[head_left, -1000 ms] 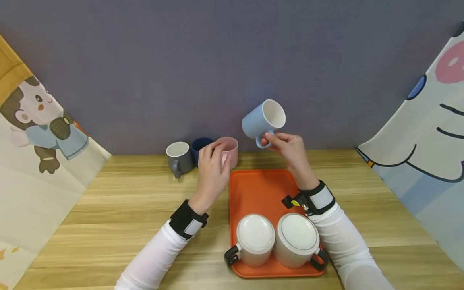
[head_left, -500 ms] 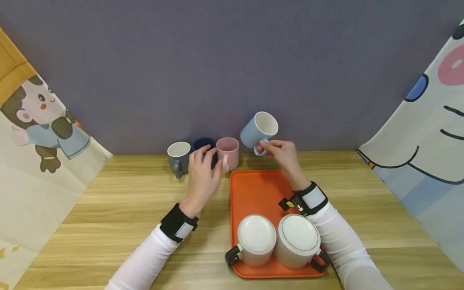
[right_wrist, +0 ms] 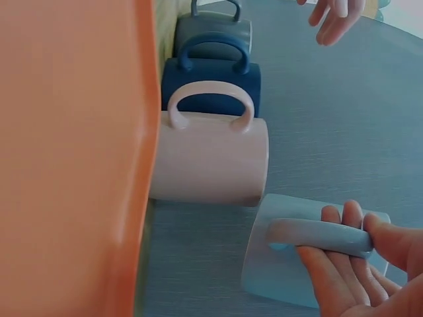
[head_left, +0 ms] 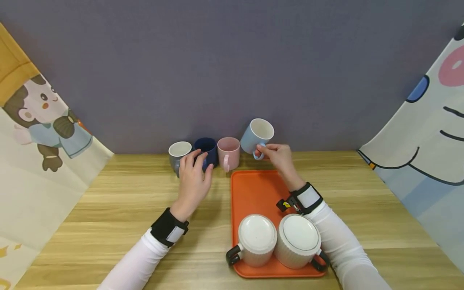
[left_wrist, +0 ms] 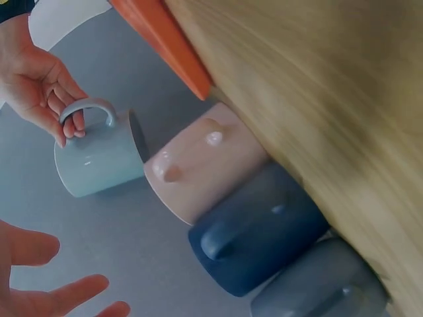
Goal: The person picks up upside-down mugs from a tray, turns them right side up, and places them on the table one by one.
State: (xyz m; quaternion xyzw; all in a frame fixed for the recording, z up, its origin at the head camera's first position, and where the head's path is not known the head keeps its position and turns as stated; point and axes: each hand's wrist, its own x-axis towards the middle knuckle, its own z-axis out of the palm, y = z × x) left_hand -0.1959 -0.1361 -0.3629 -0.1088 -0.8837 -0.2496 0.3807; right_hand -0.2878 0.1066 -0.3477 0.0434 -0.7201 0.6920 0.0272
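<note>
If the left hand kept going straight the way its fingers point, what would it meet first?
Probably the dark blue mug: the left hand is open, its fingertips aimed between that mug and the grey mug. From the left wrist view the fingers seem apart from both, so depth is uncertain.

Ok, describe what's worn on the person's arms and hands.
Both arms wear long white sleeves. The left hand and right hand are bare. Each wrist carries a black strap with a white panel; the right strap also shows a small yellow-and-red tag.
</note>
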